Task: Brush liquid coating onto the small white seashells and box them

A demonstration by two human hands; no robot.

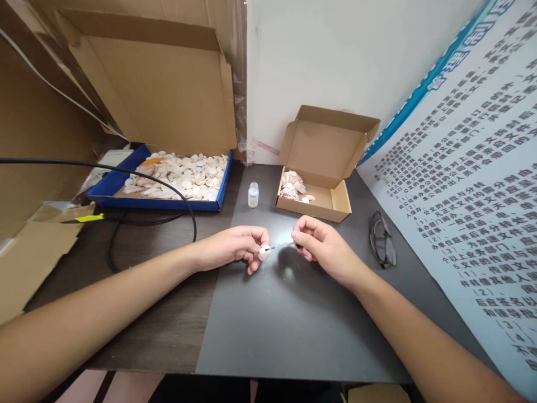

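My left hand (239,247) is closed, its thumb and fingers pinching a small white seashell (264,252). A dark mark or slot shows on the shell's upper side. In my right hand (316,240) is a thin applicator brush (283,245), held by its dark cap, which the fingers mostly cover. The brush points left and its dark tip is at the shell's edge; whether it touches cannot be made out. Beyond the hands, a small clear bottle (253,195) with a whitish label or contents stands upright without a cap.
A blue-sided cardboard box (184,205) full of pale seashells stands open at the back left. At back right, a smaller open box (310,211) holds several shells. Folded glasses (382,240) lie on the right of the dark mat (268,330). A black cable (195,224) loops at left.
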